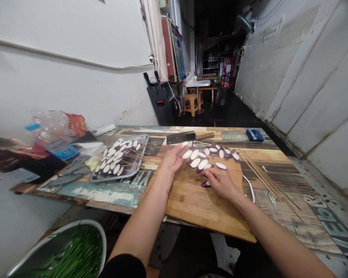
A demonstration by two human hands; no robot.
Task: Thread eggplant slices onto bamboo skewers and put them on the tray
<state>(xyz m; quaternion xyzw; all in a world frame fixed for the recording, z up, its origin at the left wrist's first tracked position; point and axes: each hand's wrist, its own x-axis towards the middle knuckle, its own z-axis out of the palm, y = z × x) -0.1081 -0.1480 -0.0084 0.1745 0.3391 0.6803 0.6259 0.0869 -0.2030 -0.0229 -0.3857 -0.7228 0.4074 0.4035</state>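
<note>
Oval eggplant slices [194, 154] with white flesh and purple skin lie in a loose cluster over the far part of a wooden cutting board [197, 202]. At the cluster's left end is my left hand [171, 159], its fingers stretched toward the slices and the thumb apart; whether it touches them is hard to make out. My right hand [220, 182] pinches an eggplant slice [208, 166] between thumb and fingers, close above the board. Beneath that hand, another purple-edged piece [205, 185] rests on the board. A cleaver [181, 138] with a wooden handle lies beyond the board.
Left of the board, a metal tray [132, 170] bears skewered eggplant slices. Bare skewers [268, 181] lie at right, below a blue box [254, 135]. A plastic bottle [56, 144] and bags crowd the left end. A basin [103, 235] of green stalks stands low at left.
</note>
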